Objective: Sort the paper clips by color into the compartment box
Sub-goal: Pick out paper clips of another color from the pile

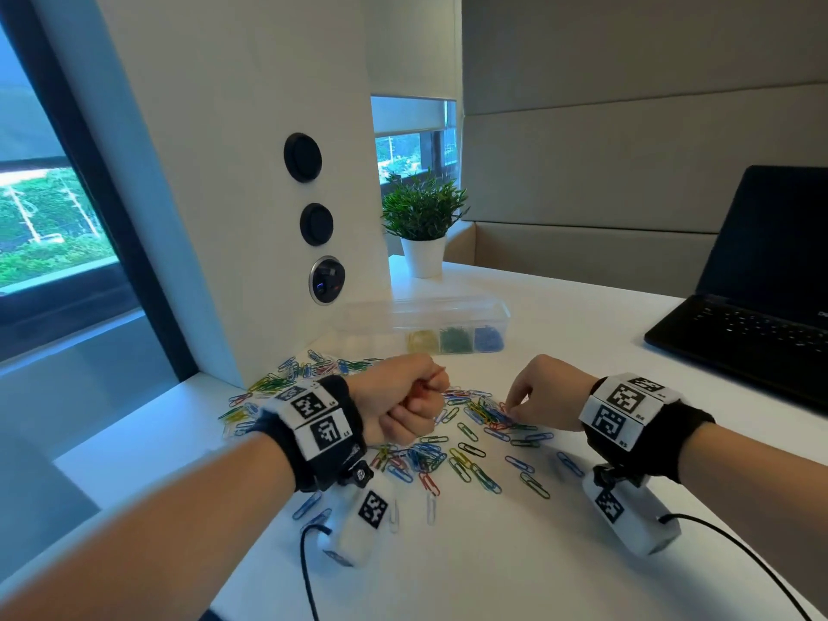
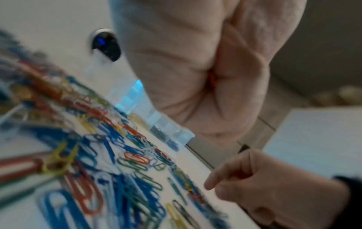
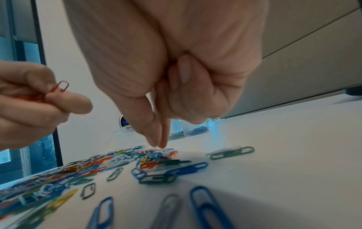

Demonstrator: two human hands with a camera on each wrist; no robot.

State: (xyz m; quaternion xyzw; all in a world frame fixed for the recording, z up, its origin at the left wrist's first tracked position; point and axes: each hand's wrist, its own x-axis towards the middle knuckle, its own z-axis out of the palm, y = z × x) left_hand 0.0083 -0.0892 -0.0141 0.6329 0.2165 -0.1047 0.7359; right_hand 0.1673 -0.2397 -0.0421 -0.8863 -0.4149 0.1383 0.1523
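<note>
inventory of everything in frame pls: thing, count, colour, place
loose paper clips: many, red, blue, green, yellow and white, scattered on the table in front of the hands
compartment box: one, clear plastic, behind the pile; yellow, green and blue clips in its three right compartments
table: one, white
potted plant: one, green in a white pot, behind the box
laptop: one, black, open, far right
round wall fittings: three, dark, on the white pillar
left hand: grips red clips, above the pile
right hand: fingertips down on the pile; whether they pinch a clip is unclear
</note>
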